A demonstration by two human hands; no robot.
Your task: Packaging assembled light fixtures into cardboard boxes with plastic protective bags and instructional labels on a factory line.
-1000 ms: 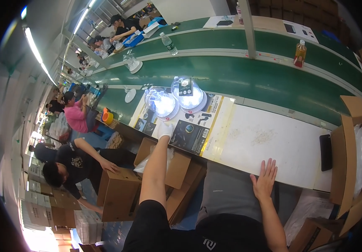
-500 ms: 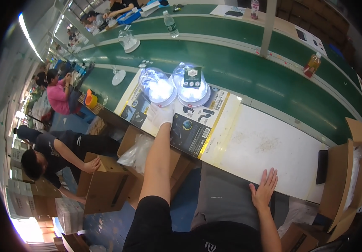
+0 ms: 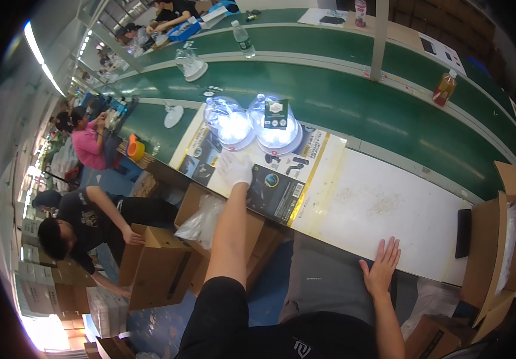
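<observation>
Two clear, domed inflatable-looking lamps, both lit bright white, stand side by side on the bench: the left lamp and the right lamp. A dark green card tag is on the right lamp. My left hand, in a white glove, lies over the printed cardboard just in front of the left lamp, fingers stretched toward its base and holding nothing. Bare and spread, my right hand rests on the near edge of the white board, away from the lamps.
An open carton stands at the bench's right end beside a black flat object. Behind runs a green conveyor with a water bottle beyond. On the left, a person handles a cardboard box.
My left hand has drawn back a little from the left lamp's base, its fingers now more visible. The lamps and my right hand stay in place; the view has shifted slightly.
</observation>
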